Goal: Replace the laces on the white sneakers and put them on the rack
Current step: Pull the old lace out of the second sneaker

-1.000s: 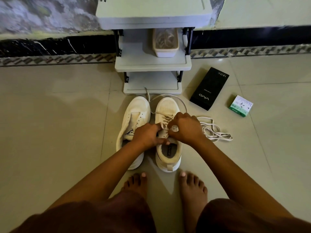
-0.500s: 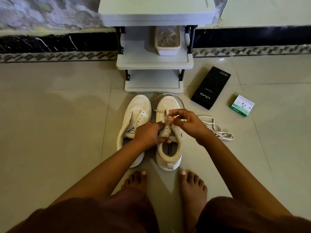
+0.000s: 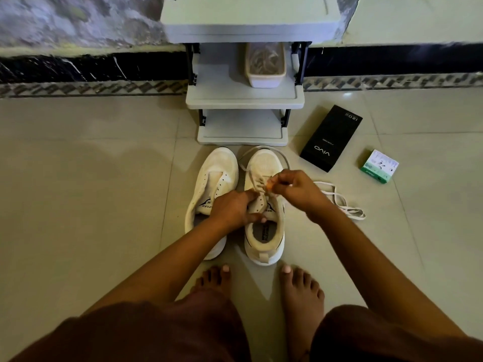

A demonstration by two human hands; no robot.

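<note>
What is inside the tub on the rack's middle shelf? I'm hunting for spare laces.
The tub on the rack shows a tangle of thin pale strands that could be laces, but they are too dim to identify. The shelf above hides the tub's back part.

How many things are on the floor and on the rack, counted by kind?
White sneakers: 2
Loose laces on the floor: 1
Black vivo box: 1
Green-and-white small box: 1
Tub on the rack: 1
Total: 6
</note>
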